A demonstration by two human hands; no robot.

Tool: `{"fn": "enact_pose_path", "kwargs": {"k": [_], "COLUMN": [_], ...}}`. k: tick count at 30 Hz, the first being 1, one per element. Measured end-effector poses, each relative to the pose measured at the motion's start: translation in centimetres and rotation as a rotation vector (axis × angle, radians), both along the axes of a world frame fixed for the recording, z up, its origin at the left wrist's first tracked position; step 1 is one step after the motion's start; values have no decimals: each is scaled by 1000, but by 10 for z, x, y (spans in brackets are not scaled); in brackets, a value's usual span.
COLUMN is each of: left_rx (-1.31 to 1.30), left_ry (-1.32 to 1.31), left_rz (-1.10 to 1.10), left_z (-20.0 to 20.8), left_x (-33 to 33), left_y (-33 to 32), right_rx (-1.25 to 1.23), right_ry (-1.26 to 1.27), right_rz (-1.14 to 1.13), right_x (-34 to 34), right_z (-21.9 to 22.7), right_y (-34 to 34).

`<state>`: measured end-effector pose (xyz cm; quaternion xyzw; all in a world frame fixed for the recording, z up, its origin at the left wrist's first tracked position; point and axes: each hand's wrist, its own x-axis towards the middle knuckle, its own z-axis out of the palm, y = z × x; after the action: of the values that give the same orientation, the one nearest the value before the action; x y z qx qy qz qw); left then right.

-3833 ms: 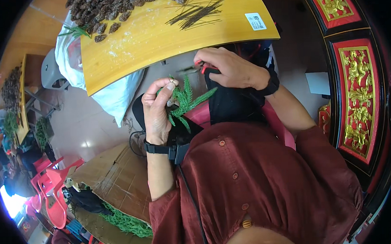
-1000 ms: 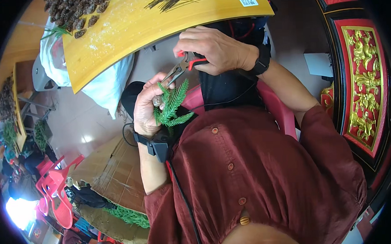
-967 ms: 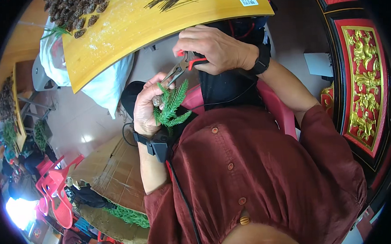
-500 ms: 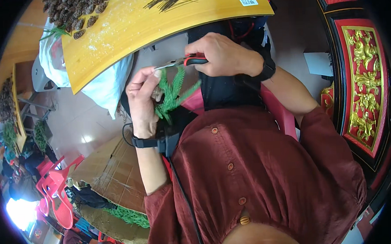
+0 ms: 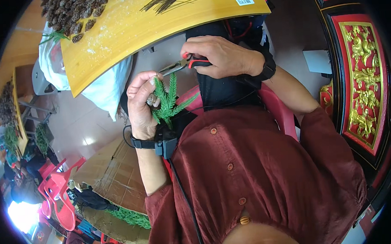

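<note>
Over my lap, my left hand [image 5: 141, 96] pinches a green artificial pine sprig [image 5: 166, 103] between thumb and fingers, its needled branches fanning out to the right. A small brownish thing, perhaps a pine cone, shows beside the palm, partly hidden by the fingers. My right hand [image 5: 223, 55] is wrapped round the red and black handles of a pair of pliers [image 5: 175, 68]. The metal jaws point left and reach the left fingertips at the top of the sprig. Whether they grip anything there is too small to tell.
Ahead is a yellow table [image 5: 126, 31] with a pile of pine cones [image 5: 70, 12] and thin dark wires [image 5: 168, 1]. White bags [image 5: 109, 88] hang below its edge. A cardboard box [image 5: 114, 169] with greenery stands at lower left, near red chairs [image 5: 61, 202]. A carved panel [image 5: 362, 84] rises at right.
The plier jaws and left fingertips have shifted slightly down. The plier handles look a little more spread. The sprig has turned slightly in my left hand.
</note>
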<state>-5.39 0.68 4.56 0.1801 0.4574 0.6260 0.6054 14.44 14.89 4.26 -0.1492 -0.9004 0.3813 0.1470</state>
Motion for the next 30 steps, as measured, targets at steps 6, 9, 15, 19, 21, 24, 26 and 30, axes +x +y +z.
{"fn": "enact_pose_path", "kwargs": {"k": [6, 9, 15, 19, 21, 24, 26, 30], "left_rx": [43, 25, 16, -24, -29, -5, 10, 67], "left_ry": [-244, -272, -371, -416, -437, -466, -470, -486], "left_rz": [-59, -74, -125, -210, -247, -287, -304, -321], "left_z": [-12, -15, -19, -25, -28, -29, -28, -28], "left_x": [5, 7, 6, 2, 2, 2, 1, 1], "left_y": [-2, 0, -3, -5, -5, -4, -4, -1], "right_rx": [79, 143, 184, 250, 276, 301, 297, 244], "right_ry": [63, 100, 157, 228, 249, 276, 278, 253], "right_rz": [38, 46, 70, 105, 116, 131, 134, 101], "right_x": [-7, -8, -11, -16, -19, -22, -22, -21], "right_z": [2, 2, -1, -4, -6, -6, -6, -8], "right_y": [3, 4, 8, 11, 12, 13, 15, 14]}}
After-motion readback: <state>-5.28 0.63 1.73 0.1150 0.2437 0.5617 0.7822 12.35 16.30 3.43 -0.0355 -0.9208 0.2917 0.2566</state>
